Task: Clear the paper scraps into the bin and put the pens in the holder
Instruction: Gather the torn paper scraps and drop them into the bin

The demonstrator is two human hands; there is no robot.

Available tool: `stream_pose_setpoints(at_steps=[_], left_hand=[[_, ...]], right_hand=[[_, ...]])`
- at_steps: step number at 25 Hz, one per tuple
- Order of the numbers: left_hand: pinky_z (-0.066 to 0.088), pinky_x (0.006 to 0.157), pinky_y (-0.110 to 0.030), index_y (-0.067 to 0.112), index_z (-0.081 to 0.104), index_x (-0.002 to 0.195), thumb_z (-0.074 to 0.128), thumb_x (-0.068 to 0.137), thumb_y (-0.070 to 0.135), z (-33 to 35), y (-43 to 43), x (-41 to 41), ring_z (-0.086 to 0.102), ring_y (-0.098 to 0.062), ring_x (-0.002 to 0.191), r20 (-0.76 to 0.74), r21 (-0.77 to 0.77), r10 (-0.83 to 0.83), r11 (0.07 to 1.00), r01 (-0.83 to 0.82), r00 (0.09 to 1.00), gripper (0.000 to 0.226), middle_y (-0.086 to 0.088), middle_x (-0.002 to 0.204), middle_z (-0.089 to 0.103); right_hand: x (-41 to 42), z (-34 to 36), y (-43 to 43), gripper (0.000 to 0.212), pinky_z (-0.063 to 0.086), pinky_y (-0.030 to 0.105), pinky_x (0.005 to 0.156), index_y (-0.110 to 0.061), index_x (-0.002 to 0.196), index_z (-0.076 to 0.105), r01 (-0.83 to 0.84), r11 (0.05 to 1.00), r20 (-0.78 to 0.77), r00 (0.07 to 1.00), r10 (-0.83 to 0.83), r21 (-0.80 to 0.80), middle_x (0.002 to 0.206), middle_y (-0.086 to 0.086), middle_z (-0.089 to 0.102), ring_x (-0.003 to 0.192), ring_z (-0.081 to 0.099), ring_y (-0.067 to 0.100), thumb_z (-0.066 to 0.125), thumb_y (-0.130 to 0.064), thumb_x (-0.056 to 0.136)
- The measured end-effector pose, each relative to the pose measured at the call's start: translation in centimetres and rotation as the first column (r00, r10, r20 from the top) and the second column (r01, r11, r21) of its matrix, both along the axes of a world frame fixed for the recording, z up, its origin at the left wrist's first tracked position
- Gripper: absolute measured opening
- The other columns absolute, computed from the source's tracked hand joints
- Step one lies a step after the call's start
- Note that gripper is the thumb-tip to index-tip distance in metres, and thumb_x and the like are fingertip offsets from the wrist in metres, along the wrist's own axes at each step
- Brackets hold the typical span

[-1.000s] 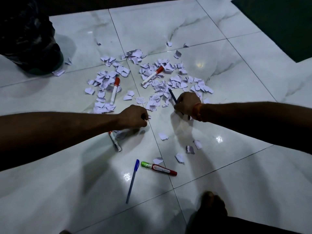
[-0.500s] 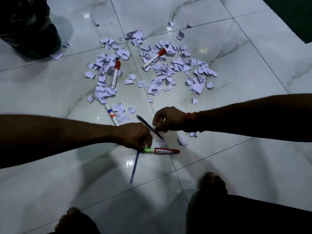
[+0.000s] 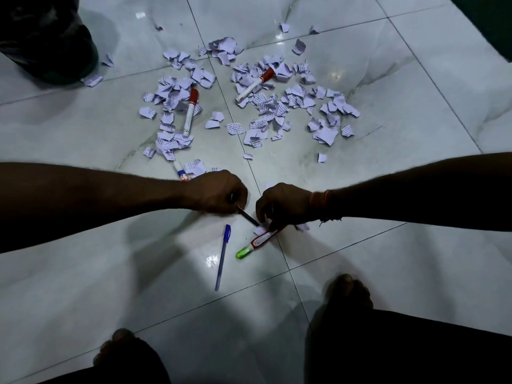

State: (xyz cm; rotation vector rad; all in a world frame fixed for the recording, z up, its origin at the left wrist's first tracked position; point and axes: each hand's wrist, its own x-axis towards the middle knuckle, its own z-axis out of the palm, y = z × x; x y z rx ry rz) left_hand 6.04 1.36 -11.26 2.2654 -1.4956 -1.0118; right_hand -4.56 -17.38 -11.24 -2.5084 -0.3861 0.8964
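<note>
- Head view: left hand (image 3: 219,194) is gripping a thin dark pen (image 3: 247,216), tip sticking out twd the right hand (image 3: 282,205).
- Right hand is pinching the red end of a green-capped red-and-white marker (image 3: 256,243), which is slanting down to the glossy white marble-tile floor (image 3: 388,176).
- Blue ballpoint pen (image 3: 222,257) is lying just left of it.
- Torn white paper scraps (image 3: 266,103) are lying scattered beyond, w/ two red-capped white markers (image 3: 190,112) among them.
- Dark bin (image 3: 47,37) is sitting top left.
</note>
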Motion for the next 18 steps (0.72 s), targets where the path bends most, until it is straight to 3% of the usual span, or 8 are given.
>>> stream_pose_setpoints(at_steps=[3,7,10,12,15,18], left_hand=[[0.037,0.058,-0.009,0.02,0.072,0.092,0.071,0.08,0.027,0.0,-0.9,0.4,0.06,-0.008,0.075,0.05,0.021,0.001,1.0,-0.002,0.999,0.014,0.003,0.089,0.07],[0.038,0.058,-0.012,0.019,0.071,0.094,0.071,0.08,0.026,-0.1,-1.5,0.7,0.061,-0.011,0.078,0.056,0.046,0.006,0.999,-0.009,0.998,0.015,0.002,0.09,0.07],[0.046,0.065,-0.023,0.021,0.071,0.094,0.07,0.079,0.025,-0.2,-1.5,0.8,0.062,-0.013,0.081,0.081,0.056,0.021,0.998,-0.025,0.997,0.016,0.003,0.092,0.069],[0.048,0.067,-0.026,0.022,0.071,0.095,0.069,0.079,0.023,-0.2,-1.5,0.9,0.061,-0.014,0.083,0.109,0.061,0.058,0.996,-0.064,0.992,0.016,0.004,0.092,0.069],[0.053,0.072,-0.033,0.021,0.071,0.094,0.069,0.077,0.022,-0.2,-1.7,1.5,0.061,-0.016,0.085,0.114,0.034,0.122,0.991,-0.127,0.986,0.017,0.002,0.093,0.069],[0.051,0.071,-0.035,0.02,0.068,0.091,0.068,0.075,0.028,-0.4,-2.1,1.9,0.06,-0.018,0.083,0.121,-0.034,0.192,0.981,-0.19,0.974,0.018,0.002,0.091,0.067]], right_hand=[[-0.8,-0.7,0.5,0.034,0.048,0.025,0.064,-0.02,0.085,0.067,0.117,0.993,0.031,0.993,-0.118,0.034,0.075,-0.002,0.06,0.071,0.057,0.015,0.079,-0.049,0.069],[-0.9,-1.8,1.0,0.042,0.036,0.025,0.064,-0.013,0.09,0.062,0.108,0.994,0.084,0.991,-0.105,-0.03,0.083,0.0,0.061,0.076,0.047,0.015,0.081,-0.044,0.069],[0.6,-2.0,0.5,0.028,0.042,0.026,0.069,-0.015,0.086,0.067,0.153,0.984,0.126,0.982,-0.141,-0.095,0.091,0.006,0.069,0.084,0.057,0.022,0.08,-0.034,0.069],[2.0,-1.7,-1.0,0.022,0.041,0.025,0.07,-0.016,0.086,0.068,0.291,0.954,0.178,0.945,-0.274,-0.077,0.091,0.005,0.069,0.09,0.062,0.026,0.078,-0.024,0.067],[2.5,-0.8,-3.5,0.035,0.046,0.031,0.072,-0.018,0.09,0.062,0.454,0.891,0.203,0.872,-0.446,0.007,0.092,0.002,0.064,0.089,0.06,0.025,0.081,-0.02,0.06],[0.3,-0.5,-4.9,0.05,0.049,0.038,0.077,-0.02,0.094,0.057,0.497,0.867,0.198,0.849,-0.491,0.019,0.095,0.001,0.058,0.084,0.054,0.019,0.087,-0.032,0.056]])
